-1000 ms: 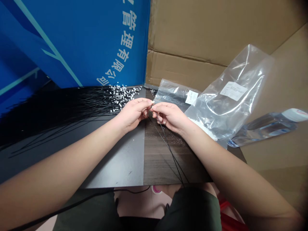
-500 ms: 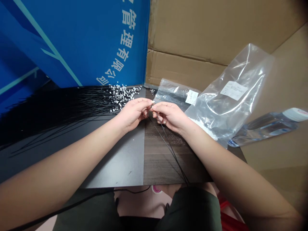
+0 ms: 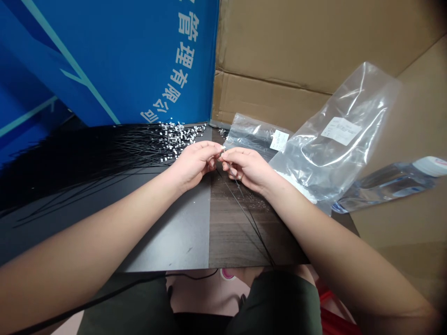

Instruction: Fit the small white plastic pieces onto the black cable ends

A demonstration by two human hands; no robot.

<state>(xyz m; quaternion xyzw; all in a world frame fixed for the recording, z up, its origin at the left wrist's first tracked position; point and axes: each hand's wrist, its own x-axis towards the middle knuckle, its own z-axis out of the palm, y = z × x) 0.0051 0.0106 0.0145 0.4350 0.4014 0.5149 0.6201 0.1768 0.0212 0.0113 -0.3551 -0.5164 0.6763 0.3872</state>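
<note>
My left hand [image 3: 197, 165] pinches a tiny white connector [image 3: 223, 149] between thumb and fingertip, above the middle of the table. My right hand [image 3: 246, 168] is closed on thin black wires [image 3: 249, 211], its fingertips almost touching those of my left hand. The wires trail down from my right hand across the dark wood toward the table's front edge. My fingers hide where the wires meet the connector. To the left lies a large bundle of black wires [image 3: 87, 153] with small white connectors [image 3: 178, 137] at its right end.
A small clear bag [image 3: 251, 128] of dark wires lies behind my hands. A large clear bag [image 3: 314, 153] with white pieces rests to the right, beside a water bottle [image 3: 391, 181]. A blue panel [image 3: 122, 56] and cardboard [image 3: 279, 42] stand behind the table [image 3: 167, 232].
The wires hanging from my right hand have shifted slightly. Both hands keep nearly the same pose and place.
</note>
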